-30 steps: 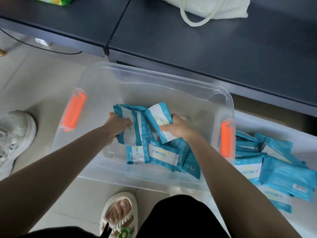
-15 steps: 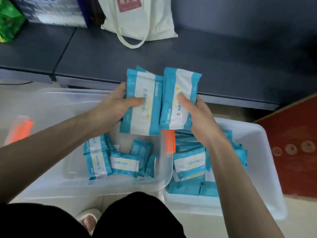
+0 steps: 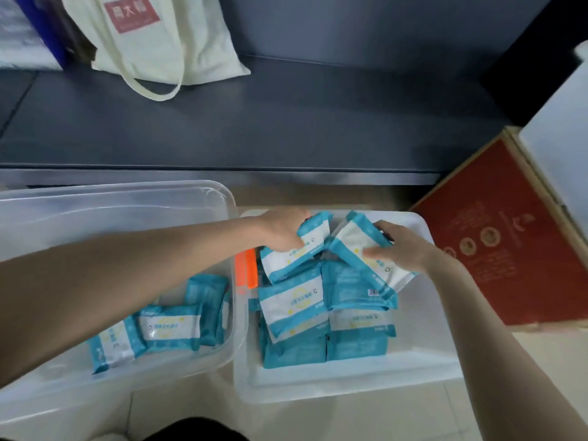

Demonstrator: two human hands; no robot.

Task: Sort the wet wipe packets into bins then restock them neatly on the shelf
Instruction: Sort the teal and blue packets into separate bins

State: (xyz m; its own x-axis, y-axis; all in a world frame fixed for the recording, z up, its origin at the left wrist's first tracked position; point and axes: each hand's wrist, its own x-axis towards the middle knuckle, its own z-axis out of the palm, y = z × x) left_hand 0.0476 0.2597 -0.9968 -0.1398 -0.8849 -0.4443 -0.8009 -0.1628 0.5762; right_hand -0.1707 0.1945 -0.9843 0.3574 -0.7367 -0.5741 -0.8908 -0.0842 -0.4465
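Note:
Two bins stand on the floor. The clear bin [image 3: 121, 198] on the left holds a few blue-and-white wet wipe packets [image 3: 165, 323]. The white bin [image 3: 426, 374] on the right holds a pile of several such packets [image 3: 296, 307]. My left hand [image 3: 280, 230] grips one packet [image 3: 297, 253] over the far end of the white bin. My right hand [image 3: 401, 246] holds a second packet [image 3: 366, 253] beside it, tilted, its lower end touching the pile.
A dark grey shelf [image 3: 286, 128] runs behind the bins, with a cream tote bag [image 3: 152, 36] on it at the left. A red carton [image 3: 502, 243] leans at the right. An orange latch [image 3: 246, 270] sits between the bins.
Both hands lifted packets out of the clear bin, carried them to the right and lowered them onto the pile in the white bin.

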